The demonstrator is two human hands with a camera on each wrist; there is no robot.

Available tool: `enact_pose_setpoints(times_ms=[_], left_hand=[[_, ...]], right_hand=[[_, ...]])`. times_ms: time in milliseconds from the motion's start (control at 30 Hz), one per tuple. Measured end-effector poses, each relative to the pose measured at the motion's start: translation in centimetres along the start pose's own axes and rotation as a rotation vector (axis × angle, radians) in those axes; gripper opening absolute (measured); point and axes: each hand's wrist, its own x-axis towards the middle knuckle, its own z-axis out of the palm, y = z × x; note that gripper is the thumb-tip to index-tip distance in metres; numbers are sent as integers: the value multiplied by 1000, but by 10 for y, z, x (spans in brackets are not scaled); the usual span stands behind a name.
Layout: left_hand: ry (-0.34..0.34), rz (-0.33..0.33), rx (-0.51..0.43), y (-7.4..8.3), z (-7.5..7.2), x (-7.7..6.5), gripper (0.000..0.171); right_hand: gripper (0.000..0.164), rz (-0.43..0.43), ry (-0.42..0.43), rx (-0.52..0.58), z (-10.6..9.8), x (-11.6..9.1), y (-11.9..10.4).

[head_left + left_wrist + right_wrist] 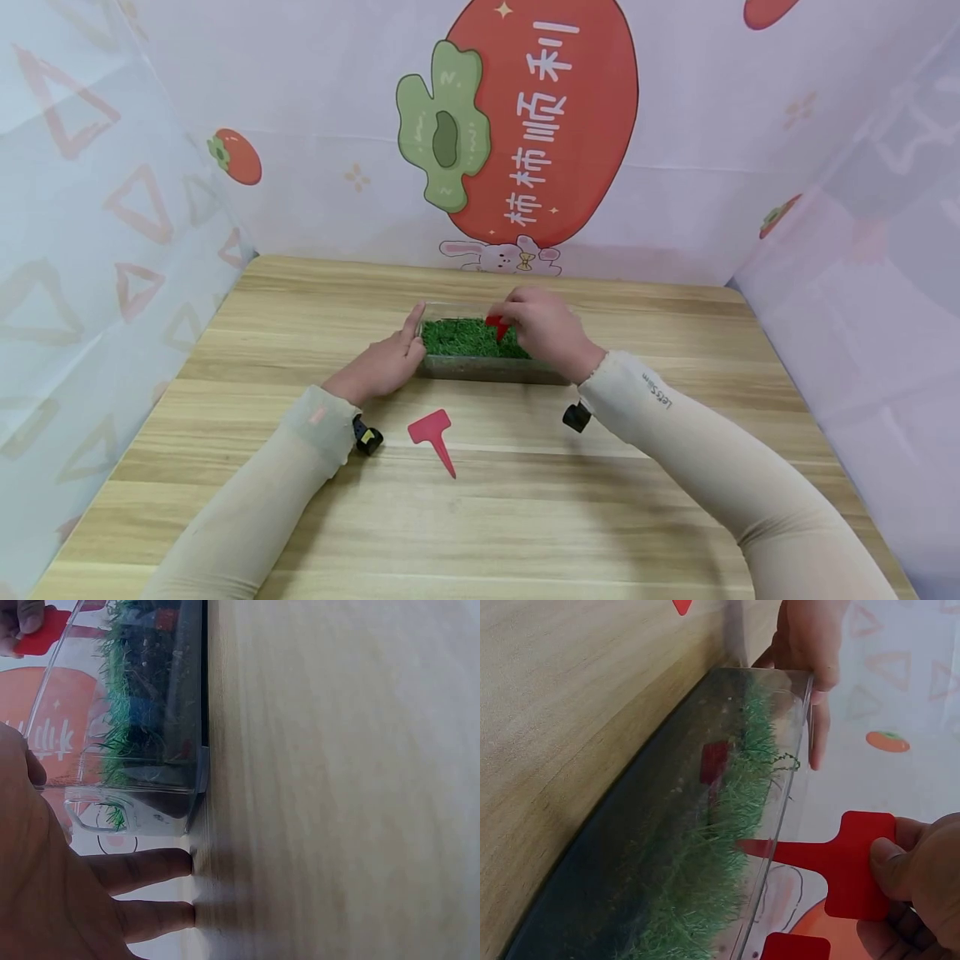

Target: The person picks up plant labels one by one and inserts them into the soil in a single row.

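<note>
My right hand (551, 329) pinches a red T-shaped plant label (855, 862) by its wide head. The label's pointed stem is directed down at the green grass (461, 337) in a clear rectangular planter box (487, 369); its tip is at the grass tops. At the box's left end, my left hand (382, 362) touches the rim, with fingers (150, 866) extended and two fingertips down by the table. A second red plant label (433, 435) lies flat on the table in front of the box.
The box stands on a wood-grain table (510, 517). Behind it hangs a printed cloth (322, 125) with persimmon pictures, and cloth walls flank both sides. Another red piece (795, 947) shows at the right wrist view's lower edge; whether it is a label or reflection is unclear.
</note>
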Motion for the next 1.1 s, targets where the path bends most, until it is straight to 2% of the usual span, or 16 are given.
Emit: enact_pose_setpoints(times_ms=[300,633,1100], left_hand=[[-1,-9,4,1,0,0,63],[2,-2,14,-1,0,1,63],[6,-4,20,2,-1,-2,65]], right_hand=[[32,0,-38,-13,10,5,3],[30,40,-52,-59,20,10,7],[29,31,-61,-66,21,10,7]])
